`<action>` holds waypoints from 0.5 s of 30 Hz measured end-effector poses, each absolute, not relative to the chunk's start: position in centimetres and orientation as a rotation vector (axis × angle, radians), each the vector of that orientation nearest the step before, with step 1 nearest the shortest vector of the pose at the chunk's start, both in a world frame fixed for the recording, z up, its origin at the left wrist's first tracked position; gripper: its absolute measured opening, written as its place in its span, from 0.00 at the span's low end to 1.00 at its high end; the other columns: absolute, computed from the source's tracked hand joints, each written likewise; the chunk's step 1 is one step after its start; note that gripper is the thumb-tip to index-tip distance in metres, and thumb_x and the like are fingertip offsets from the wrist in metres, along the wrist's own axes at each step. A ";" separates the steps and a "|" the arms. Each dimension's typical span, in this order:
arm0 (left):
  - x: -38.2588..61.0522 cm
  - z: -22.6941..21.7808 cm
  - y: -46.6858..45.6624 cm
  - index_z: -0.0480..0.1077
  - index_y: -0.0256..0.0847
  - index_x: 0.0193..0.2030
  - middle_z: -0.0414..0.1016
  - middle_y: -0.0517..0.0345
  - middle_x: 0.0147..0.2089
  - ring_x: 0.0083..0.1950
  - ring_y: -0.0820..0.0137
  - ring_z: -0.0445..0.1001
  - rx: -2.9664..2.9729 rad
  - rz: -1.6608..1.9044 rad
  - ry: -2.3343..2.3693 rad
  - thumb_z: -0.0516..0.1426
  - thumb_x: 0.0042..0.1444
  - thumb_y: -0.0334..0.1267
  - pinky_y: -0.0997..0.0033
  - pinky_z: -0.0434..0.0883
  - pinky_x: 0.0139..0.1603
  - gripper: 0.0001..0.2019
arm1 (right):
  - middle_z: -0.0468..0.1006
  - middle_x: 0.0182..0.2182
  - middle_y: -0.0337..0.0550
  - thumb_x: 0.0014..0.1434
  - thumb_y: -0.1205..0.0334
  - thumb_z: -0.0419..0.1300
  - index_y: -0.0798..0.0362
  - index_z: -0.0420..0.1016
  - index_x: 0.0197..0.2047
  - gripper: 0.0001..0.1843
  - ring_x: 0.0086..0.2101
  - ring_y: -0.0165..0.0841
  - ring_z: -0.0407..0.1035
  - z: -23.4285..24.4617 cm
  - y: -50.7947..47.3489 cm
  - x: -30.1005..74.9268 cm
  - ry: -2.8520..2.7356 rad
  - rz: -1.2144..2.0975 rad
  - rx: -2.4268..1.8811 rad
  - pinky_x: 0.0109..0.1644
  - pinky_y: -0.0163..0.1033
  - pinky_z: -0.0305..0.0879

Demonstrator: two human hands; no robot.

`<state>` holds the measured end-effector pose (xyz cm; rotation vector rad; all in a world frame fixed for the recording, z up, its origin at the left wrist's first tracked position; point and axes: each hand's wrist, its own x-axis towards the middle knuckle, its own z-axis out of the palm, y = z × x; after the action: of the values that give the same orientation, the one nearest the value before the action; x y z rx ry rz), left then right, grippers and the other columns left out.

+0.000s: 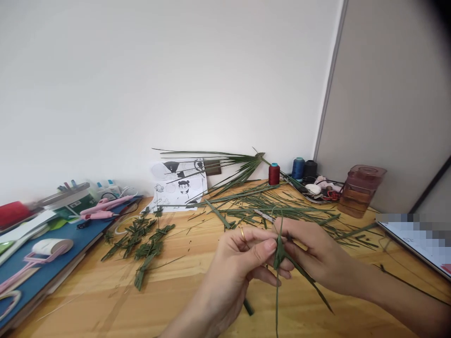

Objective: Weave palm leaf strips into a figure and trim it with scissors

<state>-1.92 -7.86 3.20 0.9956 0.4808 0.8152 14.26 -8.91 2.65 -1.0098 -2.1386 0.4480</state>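
Between my two hands is a small folded piece of green palm leaf point(278, 253), with thin strips trailing down from it. My left hand point(246, 258), a gold ring on one finger, pinches the folded leaf from the left between thumb and fingers. From the right, my right hand point(310, 249) closes its fingertips on the same piece near its top. One long strip point(313, 284) slants down to the right below my right hand. Several woven leaf figures point(150, 253) lie on the wooden table to the left of my hands.
A palm frond point(243, 164) leans by the wall above scattered leaf strips point(260, 202). Behind stand red thread point(274, 174) and blue thread point(298, 169). A pink lidded container point(361, 192) and a screen point(416, 239) are right; a pink glue gun point(102, 206) lies left, near printed sheets point(176, 188).
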 end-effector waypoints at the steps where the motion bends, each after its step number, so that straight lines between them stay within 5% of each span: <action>1: -1.9 3.2 -7.9 0.73 0.33 0.31 0.73 0.54 0.24 0.25 0.76 0.71 1.002 0.809 0.481 0.56 0.49 0.33 0.84 0.66 0.22 0.06 | 0.66 0.22 0.37 0.61 0.61 0.42 0.52 0.61 0.28 0.12 0.25 0.28 0.60 2.7 -9.0 14.3 -2.126 0.483 -1.019 0.31 0.33 0.56; 7: -2.1 3.6 -7.8 0.75 0.35 0.33 0.73 0.54 0.25 0.26 0.77 0.70 1.086 0.811 0.528 0.57 0.48 0.32 0.85 0.64 0.22 0.07 | 0.68 0.24 0.36 0.60 0.62 0.46 0.52 0.63 0.28 0.11 0.27 0.27 0.61 3.3 -9.3 14.7 -2.132 0.600 -1.068 0.32 0.34 0.57; 12: -2.1 3.5 -7.7 0.75 0.37 0.32 0.75 0.54 0.26 0.28 0.76 0.70 1.185 0.861 0.616 0.57 0.47 0.34 0.83 0.65 0.26 0.07 | 0.66 0.33 0.38 0.56 0.63 0.52 0.49 0.64 0.38 0.05 0.34 0.29 0.63 4.4 -9.9 14.8 -1.863 0.677 -1.039 0.37 0.33 0.61; 15: -1.9 3.4 -7.7 0.75 0.36 0.32 0.75 0.53 0.26 0.29 0.75 0.70 1.251 0.853 0.656 0.58 0.47 0.35 0.81 0.65 0.28 0.07 | 0.67 0.26 0.36 0.57 0.61 0.52 0.51 0.66 0.31 0.05 0.29 0.27 0.65 5.0 -10.1 14.5 -1.756 0.899 -1.060 0.32 0.31 0.63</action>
<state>-1.93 -7.65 3.42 1.2512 0.6557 0.8535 14.46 -10.13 4.97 -1.0600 -1.7563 0.8989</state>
